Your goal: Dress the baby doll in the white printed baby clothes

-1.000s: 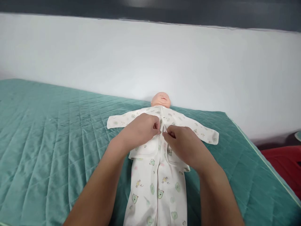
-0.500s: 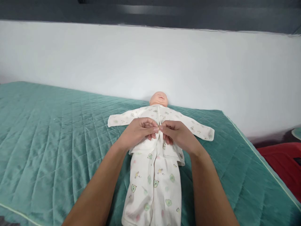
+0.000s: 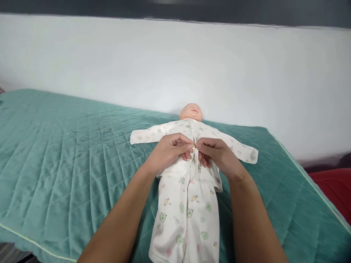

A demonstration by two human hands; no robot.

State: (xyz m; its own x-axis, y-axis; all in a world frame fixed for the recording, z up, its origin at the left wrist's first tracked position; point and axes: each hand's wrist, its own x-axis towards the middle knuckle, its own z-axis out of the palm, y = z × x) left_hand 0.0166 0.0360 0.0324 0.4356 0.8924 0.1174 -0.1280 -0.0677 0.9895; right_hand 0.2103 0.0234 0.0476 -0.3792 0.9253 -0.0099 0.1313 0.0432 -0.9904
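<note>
A baby doll (image 3: 191, 111) lies on its back, its head by the wall. It wears a white printed long-sleeved shirt (image 3: 175, 128), sleeves spread to both sides, and matching trousers (image 3: 186, 215). At the shirt's front opening, my left hand (image 3: 174, 149) pinches one edge between thumb and fingers. My right hand (image 3: 215, 151) pinches the other edge, and the fingertips of both hands nearly meet at mid-chest. Something small shows between them, perhaps a fastener; the fingertips partly hide it. Above my hands the shirt front lies together; below them the edges hang slightly apart.
A green quilted cover (image 3: 68, 157) spreads under the doll, with a pale piped edge at right and front left. A white wall (image 3: 137, 65) rises behind, with a dark band (image 3: 175, 11) above. Something red (image 3: 333, 186) stands beyond the right edge.
The view has shifted a little, so doll and hands appear farther right and slightly higher. Both hands keep their pinch at the same place on the shirt.
</note>
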